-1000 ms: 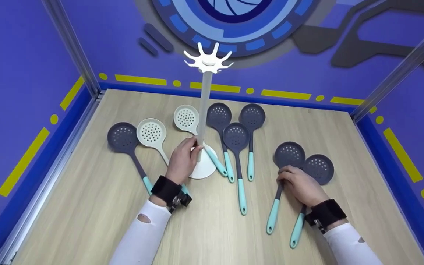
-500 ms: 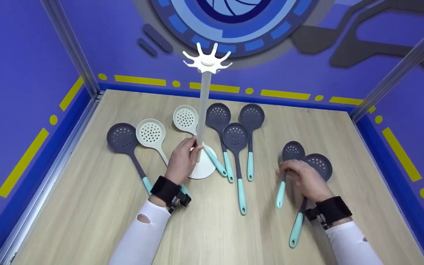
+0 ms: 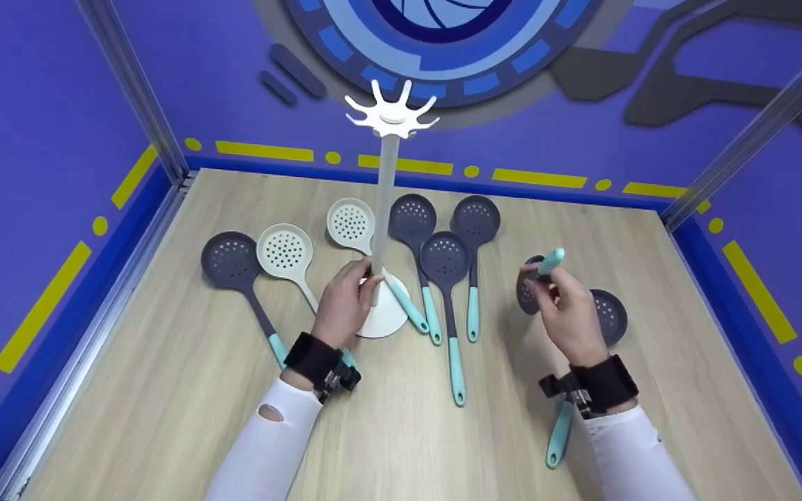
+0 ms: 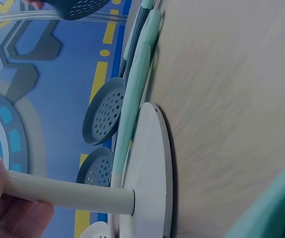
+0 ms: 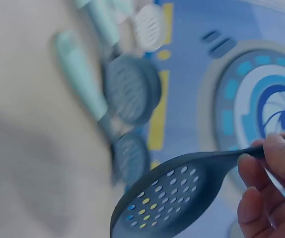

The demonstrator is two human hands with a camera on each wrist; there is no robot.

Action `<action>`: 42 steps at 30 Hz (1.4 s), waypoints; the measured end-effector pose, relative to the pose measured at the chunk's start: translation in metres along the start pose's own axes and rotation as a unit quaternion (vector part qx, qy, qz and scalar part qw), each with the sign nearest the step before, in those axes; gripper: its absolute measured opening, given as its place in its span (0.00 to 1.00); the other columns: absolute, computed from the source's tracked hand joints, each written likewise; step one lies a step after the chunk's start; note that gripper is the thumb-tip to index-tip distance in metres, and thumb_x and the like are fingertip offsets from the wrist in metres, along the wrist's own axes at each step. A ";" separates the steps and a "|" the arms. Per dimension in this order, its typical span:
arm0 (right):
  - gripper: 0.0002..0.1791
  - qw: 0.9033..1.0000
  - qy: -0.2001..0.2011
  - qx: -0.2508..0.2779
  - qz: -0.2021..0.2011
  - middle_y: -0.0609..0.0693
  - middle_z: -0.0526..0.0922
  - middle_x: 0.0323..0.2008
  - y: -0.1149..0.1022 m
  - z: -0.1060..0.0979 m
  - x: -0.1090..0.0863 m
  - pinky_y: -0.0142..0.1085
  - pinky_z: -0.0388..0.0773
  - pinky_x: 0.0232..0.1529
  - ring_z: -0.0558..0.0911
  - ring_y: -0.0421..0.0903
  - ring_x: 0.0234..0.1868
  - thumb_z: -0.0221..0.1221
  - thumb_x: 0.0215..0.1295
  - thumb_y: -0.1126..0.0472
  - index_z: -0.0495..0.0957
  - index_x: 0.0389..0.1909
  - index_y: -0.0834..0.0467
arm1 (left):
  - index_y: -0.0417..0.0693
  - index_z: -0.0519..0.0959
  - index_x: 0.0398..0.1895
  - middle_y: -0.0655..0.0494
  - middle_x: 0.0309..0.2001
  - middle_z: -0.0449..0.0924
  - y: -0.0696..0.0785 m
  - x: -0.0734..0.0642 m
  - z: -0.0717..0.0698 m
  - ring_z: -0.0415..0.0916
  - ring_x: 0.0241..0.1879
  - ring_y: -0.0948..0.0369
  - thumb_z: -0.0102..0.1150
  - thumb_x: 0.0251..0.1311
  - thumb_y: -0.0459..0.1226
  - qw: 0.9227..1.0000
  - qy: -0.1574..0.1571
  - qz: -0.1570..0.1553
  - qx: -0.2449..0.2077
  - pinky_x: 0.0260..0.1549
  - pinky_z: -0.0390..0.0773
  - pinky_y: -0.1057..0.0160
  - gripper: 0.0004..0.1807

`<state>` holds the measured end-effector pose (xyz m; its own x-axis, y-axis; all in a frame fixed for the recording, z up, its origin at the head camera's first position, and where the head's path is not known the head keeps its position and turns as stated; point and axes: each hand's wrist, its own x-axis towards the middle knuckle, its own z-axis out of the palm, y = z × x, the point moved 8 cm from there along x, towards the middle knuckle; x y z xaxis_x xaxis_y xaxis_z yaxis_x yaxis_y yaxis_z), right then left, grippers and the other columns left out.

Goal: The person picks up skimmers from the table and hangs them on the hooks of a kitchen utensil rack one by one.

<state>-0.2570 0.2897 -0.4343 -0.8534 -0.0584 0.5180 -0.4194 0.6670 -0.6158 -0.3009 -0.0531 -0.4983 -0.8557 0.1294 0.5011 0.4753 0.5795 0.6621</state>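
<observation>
My left hand (image 3: 342, 303) grips the lower pole of a white utensil stand (image 3: 388, 174), which stands upright with a round base and a crown of hooks on top. In the left wrist view, thumb and fingers wrap the pole (image 4: 78, 195) above the base. My right hand (image 3: 571, 320) pinches a dark grey skimmer (image 5: 182, 191) by its neck, off the table. Its turquoise handle (image 3: 552, 260) points up and its perforated head hangs lower, left of the fingers. Another dark skimmer (image 3: 610, 316) lies partly hidden behind the right hand and wrist.
Three dark skimmers (image 3: 445, 256) lie right of the stand. A white skimmer (image 3: 351, 221) lies behind the pole, its handle across the base. Left of it are another white skimmer (image 3: 285, 249) and a dark one (image 3: 230, 259). Blue walls (image 3: 32, 174) enclose the wooden table (image 3: 401, 445).
My right hand has lifted the dark skimmer off the table and turned it, so the handle now points up and away. The left hand stays on the pole.
</observation>
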 end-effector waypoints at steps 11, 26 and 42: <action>0.20 0.991 0.111 0.079 -0.002 0.56 0.90 0.49 -0.061 0.012 0.020 0.22 0.75 0.39 0.81 0.36 0.40 0.60 0.74 0.71 0.81 0.64 0.59 | 0.41 0.80 0.60 0.47 0.49 0.84 0.001 -0.001 0.002 0.85 0.50 0.54 0.58 0.76 0.40 1.000 -0.004 -0.006 -0.013 0.47 0.87 0.58 0.17; 0.23 0.989 0.105 0.084 -0.061 0.58 0.86 0.50 -0.121 0.029 0.015 0.22 0.72 0.32 0.76 0.38 0.32 0.58 0.77 0.68 0.75 0.70 0.59 | 0.42 0.79 0.61 0.47 0.49 0.84 0.001 0.000 0.002 0.84 0.49 0.55 0.58 0.76 0.41 1.000 -0.002 -0.007 0.003 0.47 0.87 0.59 0.17; 0.23 0.992 0.083 0.073 -0.065 0.55 0.85 0.49 -0.133 0.041 0.019 0.24 0.72 0.34 0.75 0.40 0.33 0.58 0.78 0.66 0.75 0.71 0.55 | 0.43 0.80 0.59 0.49 0.47 0.84 0.000 0.000 0.000 0.83 0.44 0.56 0.59 0.75 0.42 1.000 0.005 -0.010 0.011 0.43 0.85 0.57 0.17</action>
<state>-0.2300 0.1696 -0.3673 -0.7313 -0.0048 0.6821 -0.5733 0.5462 -0.6108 -0.3011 -0.0528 -0.4987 -0.8630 0.1092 0.4932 0.4530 0.5993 0.6600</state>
